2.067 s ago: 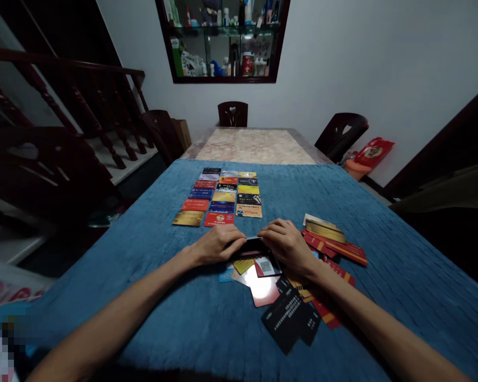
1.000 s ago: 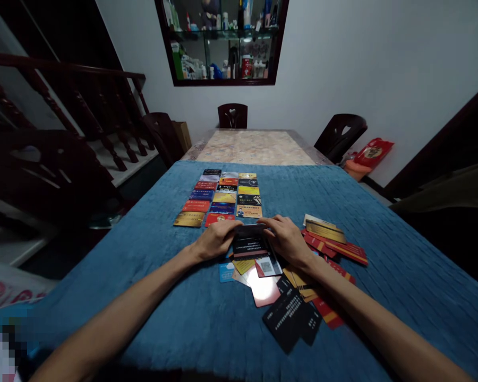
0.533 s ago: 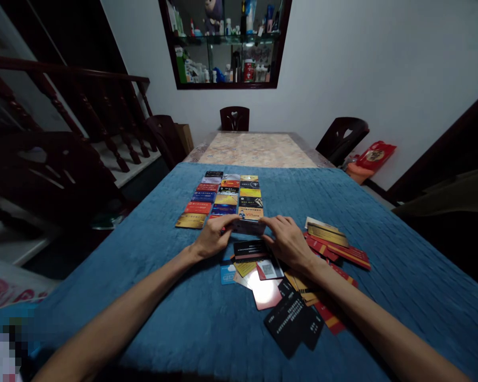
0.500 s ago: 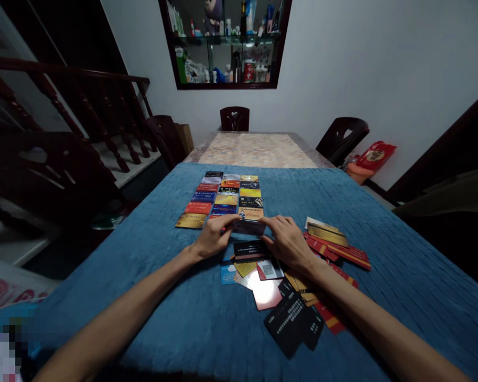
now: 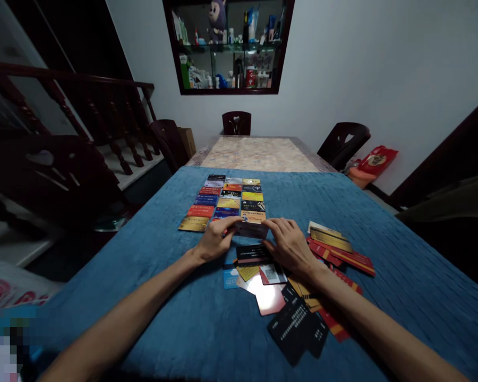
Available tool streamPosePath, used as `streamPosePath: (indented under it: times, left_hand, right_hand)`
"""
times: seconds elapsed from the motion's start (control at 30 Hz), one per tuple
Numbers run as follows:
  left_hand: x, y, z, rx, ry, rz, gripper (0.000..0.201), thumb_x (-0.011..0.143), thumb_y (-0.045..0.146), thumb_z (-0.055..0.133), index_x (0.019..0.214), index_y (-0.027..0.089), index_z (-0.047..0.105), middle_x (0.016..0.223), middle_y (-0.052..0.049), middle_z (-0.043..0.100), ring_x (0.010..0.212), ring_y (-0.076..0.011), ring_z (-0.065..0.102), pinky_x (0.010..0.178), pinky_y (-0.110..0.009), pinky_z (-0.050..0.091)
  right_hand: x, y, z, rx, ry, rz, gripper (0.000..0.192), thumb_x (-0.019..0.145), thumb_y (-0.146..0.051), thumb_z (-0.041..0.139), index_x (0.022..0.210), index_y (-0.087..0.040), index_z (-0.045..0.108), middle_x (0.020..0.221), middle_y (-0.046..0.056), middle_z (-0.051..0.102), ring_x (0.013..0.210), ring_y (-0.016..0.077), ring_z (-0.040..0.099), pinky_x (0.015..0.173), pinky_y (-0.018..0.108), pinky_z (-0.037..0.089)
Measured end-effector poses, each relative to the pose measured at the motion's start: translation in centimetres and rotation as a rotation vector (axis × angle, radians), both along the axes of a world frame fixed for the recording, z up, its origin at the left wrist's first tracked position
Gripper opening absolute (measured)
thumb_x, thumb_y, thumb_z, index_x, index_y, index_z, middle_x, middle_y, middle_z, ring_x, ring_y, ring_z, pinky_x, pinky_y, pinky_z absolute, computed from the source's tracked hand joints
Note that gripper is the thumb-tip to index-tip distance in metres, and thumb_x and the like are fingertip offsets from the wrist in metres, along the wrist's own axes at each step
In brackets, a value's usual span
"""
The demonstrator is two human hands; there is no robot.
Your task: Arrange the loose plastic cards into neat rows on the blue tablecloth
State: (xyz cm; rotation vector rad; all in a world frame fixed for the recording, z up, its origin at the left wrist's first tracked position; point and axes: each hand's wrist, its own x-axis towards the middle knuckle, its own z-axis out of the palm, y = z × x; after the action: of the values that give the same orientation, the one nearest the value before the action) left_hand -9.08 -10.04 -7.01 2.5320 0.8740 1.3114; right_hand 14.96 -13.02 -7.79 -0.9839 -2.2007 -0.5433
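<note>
Between my two hands a dark greyish card [image 5: 252, 229] is held at its ends, just below an orange VIP card [image 5: 253, 217]. My left hand [image 5: 215, 240] pinches its left end, and my right hand [image 5: 289, 244] has its fingers bent at the right end. Above them, cards lie in three columns, with a gold card [image 5: 193, 223] at the lower left. Below my hands is a loose, overlapping pile with a black card [image 5: 252, 254], a blue card [image 5: 230, 277] and a large black card [image 5: 289, 330]. My left hand partly hides the middle column's lowest card.
Right of my right hand, red cards [image 5: 356, 258] and a gold card [image 5: 331, 239] overlap on the blue tablecloth [image 5: 143, 297]. Chairs stand around the table, one dark chair [image 5: 344, 143] at the right. A wall cabinet [image 5: 229, 93] holds bottles and a plush toy.
The whole view has shifted slightly downward and to the right. Both hands stay at the ends of the same card, with little visible movement against the laid-out cards.
</note>
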Motion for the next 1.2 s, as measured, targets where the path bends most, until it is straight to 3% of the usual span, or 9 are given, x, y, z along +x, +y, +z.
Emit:
streamPosePath:
  times: [0.27,0.43,0.57,0.77,0.87,1.03,1.2]
  left_hand:
    - [0.0,0.0,-0.1,-0.024,0.005,0.009,0.032,0.09,0.01,0.053,0.119,0.017,0.065,0.111,-0.009,0.075,0.099,-0.0194,0.072,0.09,-0.034,0.059]
    - [0.1,-0.1,-0.3,-0.068,0.004,0.047,0.037,0.089,0.011,0.055,0.125,0.018,0.06,0.101,-0.005,0.075,0.085,-0.0161,0.071,0.082,-0.03,0.059]
    - [0.0,0.0,-0.3,-0.091,-0.025,0.062,0.034,0.088,0.012,0.057,0.122,0.017,0.059,0.09,-0.003,0.073,0.078,-0.0145,0.07,0.076,-0.027,0.058]
    - [-0.7,0.4,-0.4,-0.101,-0.006,0.065,0.03,0.089,0.014,0.056,0.118,0.018,0.059,0.091,-0.003,0.072,0.076,-0.0135,0.069,0.074,-0.025,0.057]
    - [-1.1,0.7,-0.2,-0.053,0.042,0.049,0.037,0.089,0.014,0.056,0.126,0.017,0.056,0.099,-0.006,0.071,0.083,-0.0155,0.069,0.079,-0.03,0.058]
    - [-1.8,1.0,0.6,0.014,0.156,-0.002,0.055,0.089,0.014,0.058,0.142,0.018,0.045,0.122,-0.013,0.064,0.11,-0.0229,0.064,0.097,-0.04,0.055]
    - [-2.4,1.6,1.2,0.02,0.234,0.007,0.057,0.09,0.012,0.056,0.145,0.017,0.04,0.124,-0.014,0.061,0.114,-0.024,0.061,0.099,-0.041,0.055]
  right_hand:
    - [0.2,0.3,0.0,0.024,0.003,0.013,0.036,0.091,-0.021,0.056,0.126,-0.016,0.052,0.108,0.014,0.066,0.094,0.0269,0.057,0.077,0.039,0.044]
    - [0.3,0.5,0.0,0.028,0.01,0.029,0.037,0.093,-0.023,0.053,0.13,-0.017,0.053,0.109,0.015,0.064,0.098,0.0275,0.055,0.08,0.041,0.047]
    - [0.2,0.8,0.1,0.071,0.003,0.032,0.036,0.093,-0.023,0.053,0.129,-0.017,0.054,0.108,0.015,0.063,0.098,0.0275,0.054,0.08,0.041,0.048]
    - [-0.1,1.3,0.4,0.055,0.002,0.065,0.038,0.091,-0.024,0.056,0.128,-0.016,0.057,0.109,0.015,0.063,0.099,0.028,0.053,0.079,0.041,0.048]
    - [-0.1,1.6,0.6,0.021,0.007,0.07,0.042,0.09,-0.026,0.059,0.13,-0.016,0.057,0.11,0.016,0.063,0.1,0.0288,0.053,0.079,0.042,0.048]
    - [-0.1,2.3,1.2,-0.02,0.037,0.082,0.043,0.089,-0.031,0.06,0.129,-0.016,0.057,0.11,0.016,0.062,0.099,0.0291,0.052,0.078,0.043,0.049]
    - [-0.4,3.1,1.8,-0.045,0.044,0.125,0.041,0.089,-0.031,0.061,0.126,-0.016,0.057,0.11,0.016,0.061,0.099,0.0286,0.053,0.078,0.042,0.051]
